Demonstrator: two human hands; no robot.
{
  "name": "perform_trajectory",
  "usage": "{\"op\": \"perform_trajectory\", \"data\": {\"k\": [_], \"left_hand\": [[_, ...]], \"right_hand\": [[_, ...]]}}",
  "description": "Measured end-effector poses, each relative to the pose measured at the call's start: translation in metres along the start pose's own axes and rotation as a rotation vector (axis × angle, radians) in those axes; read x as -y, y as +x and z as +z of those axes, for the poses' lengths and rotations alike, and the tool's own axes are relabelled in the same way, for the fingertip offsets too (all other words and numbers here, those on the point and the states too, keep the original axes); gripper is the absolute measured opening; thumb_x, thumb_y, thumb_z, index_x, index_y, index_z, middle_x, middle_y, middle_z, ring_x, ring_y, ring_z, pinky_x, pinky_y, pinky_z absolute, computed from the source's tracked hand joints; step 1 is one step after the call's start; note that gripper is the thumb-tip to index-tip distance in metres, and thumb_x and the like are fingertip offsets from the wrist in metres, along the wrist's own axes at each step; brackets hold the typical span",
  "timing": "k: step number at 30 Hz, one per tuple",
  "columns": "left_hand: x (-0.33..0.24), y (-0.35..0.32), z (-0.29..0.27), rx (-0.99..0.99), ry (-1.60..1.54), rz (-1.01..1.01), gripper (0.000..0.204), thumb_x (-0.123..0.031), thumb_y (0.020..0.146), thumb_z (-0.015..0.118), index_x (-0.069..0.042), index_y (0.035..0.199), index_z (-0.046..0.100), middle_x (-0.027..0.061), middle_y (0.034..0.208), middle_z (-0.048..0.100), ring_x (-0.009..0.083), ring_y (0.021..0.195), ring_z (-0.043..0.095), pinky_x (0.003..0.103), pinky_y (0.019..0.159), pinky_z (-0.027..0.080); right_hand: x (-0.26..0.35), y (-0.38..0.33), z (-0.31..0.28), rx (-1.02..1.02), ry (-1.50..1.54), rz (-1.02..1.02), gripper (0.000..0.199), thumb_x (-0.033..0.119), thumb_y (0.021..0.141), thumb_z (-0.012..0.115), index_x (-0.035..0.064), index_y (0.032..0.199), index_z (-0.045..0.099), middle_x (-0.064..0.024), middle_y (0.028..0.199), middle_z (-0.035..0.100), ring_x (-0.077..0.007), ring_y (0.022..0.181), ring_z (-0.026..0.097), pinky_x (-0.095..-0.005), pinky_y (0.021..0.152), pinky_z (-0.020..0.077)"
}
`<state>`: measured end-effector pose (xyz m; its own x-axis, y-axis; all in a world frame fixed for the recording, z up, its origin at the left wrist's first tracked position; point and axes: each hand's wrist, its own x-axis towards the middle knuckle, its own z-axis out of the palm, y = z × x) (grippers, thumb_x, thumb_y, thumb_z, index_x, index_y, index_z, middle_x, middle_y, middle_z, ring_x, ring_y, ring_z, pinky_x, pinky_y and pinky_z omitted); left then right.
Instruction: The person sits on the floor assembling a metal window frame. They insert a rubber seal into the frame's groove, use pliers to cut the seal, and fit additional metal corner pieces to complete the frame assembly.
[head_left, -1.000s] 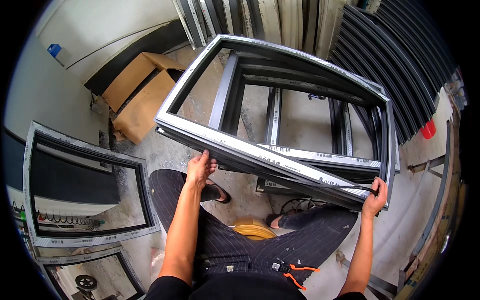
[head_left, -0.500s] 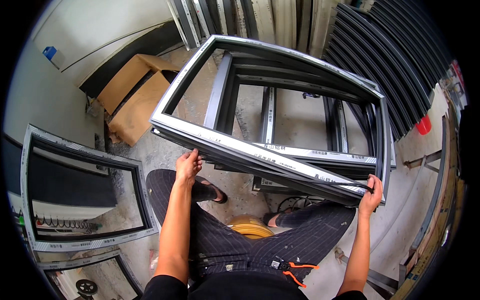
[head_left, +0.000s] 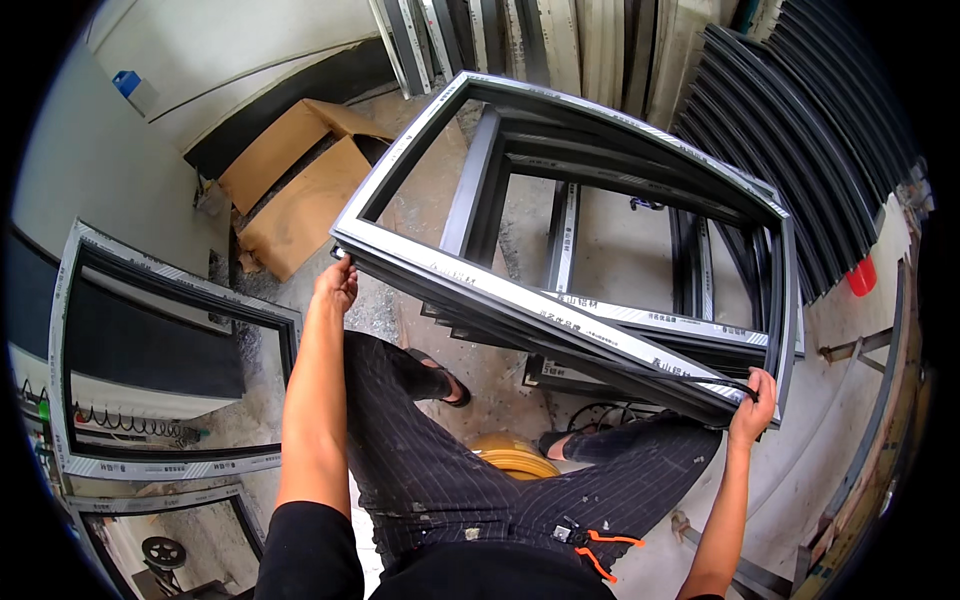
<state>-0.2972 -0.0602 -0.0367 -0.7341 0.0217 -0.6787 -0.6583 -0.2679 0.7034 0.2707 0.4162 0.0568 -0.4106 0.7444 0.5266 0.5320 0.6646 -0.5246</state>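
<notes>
A grey and black window frame, with printed white protective film along its faces, lies tilted on top of a stack of similar frames in front of me. My left hand is at its near left corner, fingers closed on the edge; whether anything thin is between them is hidden. At the near right corner, my right hand pinches a thin black rubber sealing strip, which runs leftward along the frame's near side.
Two more frames lean at my left. A cardboard box stands on the floor beyond. Dark ribbed profiles are stacked at the far right, near a red object. A yellow coil sits between my feet, and orange-handled pliers rest at my lap.
My left hand has moved left and away from me along the frame's near side to its corner. My right hand stays at the right corner with the strip. The view has shifted slightly.
</notes>
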Motion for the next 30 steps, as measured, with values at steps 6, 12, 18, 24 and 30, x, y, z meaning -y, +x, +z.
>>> {"op": "perform_trajectory", "data": {"k": [6, 12, 18, 24, 30], "left_hand": [[0.048, -0.061, 0.037, 0.014, 0.2, 0.004, 0.043, -0.05, 0.091, 0.059, -0.01, 0.075, 0.055, 0.0015, 0.059, 0.053, 0.0103, 0.039, 0.042, 0.02, 0.034, 0.033], [0.147, -0.152, 0.081, 0.302, 0.064, -0.02, 0.029, -0.036, 0.092, 0.062, -0.008, 0.09, 0.055, 0.0054, 0.078, 0.062, 0.0143, 0.065, 0.058, 0.026, 0.055, 0.046], [0.153, -0.15, 0.084, 0.27, 0.205, 0.112, 0.029, -0.034, 0.096, 0.057, -0.006, 0.091, 0.058, 0.0051, 0.078, 0.064, 0.0111, 0.062, 0.056, 0.022, 0.051, 0.045], [0.163, -0.177, 0.093, 0.316, 0.155, 0.037, 0.03, -0.032, 0.095, 0.059, -0.002, 0.094, 0.059, 0.0051, 0.077, 0.065, 0.0097, 0.059, 0.055, 0.021, 0.052, 0.045], [0.169, -0.169, 0.092, 0.346, 0.135, 0.062, 0.026, -0.028, 0.093, 0.062, -0.003, 0.094, 0.058, 0.005, 0.075, 0.062, 0.0104, 0.059, 0.055, 0.022, 0.052, 0.045]], "right_hand": [[0.0, 0.0, 0.002, -0.037, -0.057, -0.032, 0.018, 0.013, 0.094, 0.055, -0.0028, 0.094, 0.064, -0.0137, 0.094, 0.064, -0.028, 0.089, 0.061, -0.0342, 0.083, 0.0464], [-0.001, 0.0, 0.006, -0.025, -0.042, -0.046, 0.02, 0.014, 0.094, 0.054, -0.0038, 0.094, 0.064, -0.0136, 0.093, 0.064, -0.0279, 0.09, 0.06, -0.0336, 0.083, 0.0461], [0.022, 0.001, -0.022, 0.093, 0.076, -0.017, 0.02, 0.014, 0.095, 0.055, -0.0047, 0.094, 0.062, -0.0107, 0.096, 0.062, -0.0226, 0.089, 0.06, -0.0312, 0.082, 0.0462], [0.055, -0.016, -0.066, 0.344, 0.233, 0.441, 0.018, 0.014, 0.096, 0.055, -0.0014, 0.094, 0.064, -0.0025, 0.078, 0.06, -0.0082, 0.06, 0.053, -0.0217, 0.052, 0.042], [0.028, -0.033, -0.075, 0.272, -0.408, -0.096, 0.015, 0.017, 0.089, 0.063, 0.0039, 0.096, 0.065, -0.013, 0.086, 0.066, -0.031, 0.075, 0.063, -0.0377, 0.065, 0.0488]]}}
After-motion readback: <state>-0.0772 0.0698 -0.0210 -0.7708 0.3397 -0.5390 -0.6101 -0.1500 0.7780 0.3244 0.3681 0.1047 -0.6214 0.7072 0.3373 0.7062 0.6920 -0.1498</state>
